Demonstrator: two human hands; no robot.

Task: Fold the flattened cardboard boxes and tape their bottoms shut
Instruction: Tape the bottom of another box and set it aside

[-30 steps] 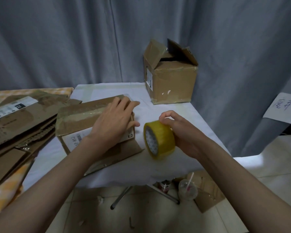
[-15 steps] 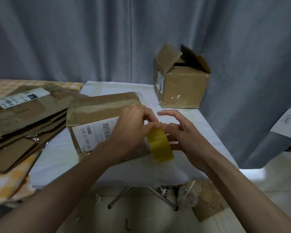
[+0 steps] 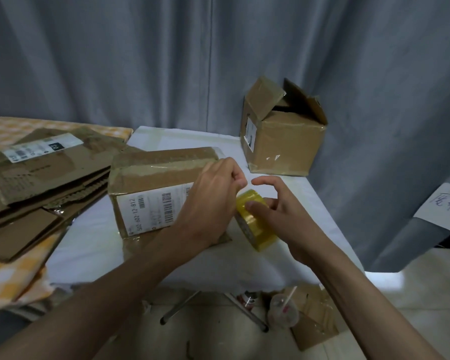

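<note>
Folded box: the box (image 3: 156, 188) I am working on lies on the white table (image 3: 94, 245) in front of me, its taped face up, its white barcode label (image 3: 153, 211) toward me; what is inside I cannot see.
Second box: an assembled cardboard box (image 3: 283, 144) stands at the far right corner of the table, top flaps up and ajar; its inside is dark.
Flattened boxes: a stack of flattened cardboard (image 3: 37, 175) lies to my left on a yellow checked cloth (image 3: 8, 276), touching the table's edge.
Tape roll: the yellow tape roll (image 3: 257, 227) stands on edge just right of the folded box.
My right hand (image 3: 281, 214): thumb pressed on the roll's rim and fingers curled round it, gripping it.
My left hand (image 3: 213, 201): fingertips pinched together at the top of the roll; whether they hold the tape's end I cannot tell.
Below the table: a plastic cup with a straw (image 3: 282, 309) and a cardboard scrap (image 3: 315, 323) on the floor.
Behind: a grey curtain (image 3: 140, 61); a handwritten paper sheet (image 3: 444, 206) at right.
</note>
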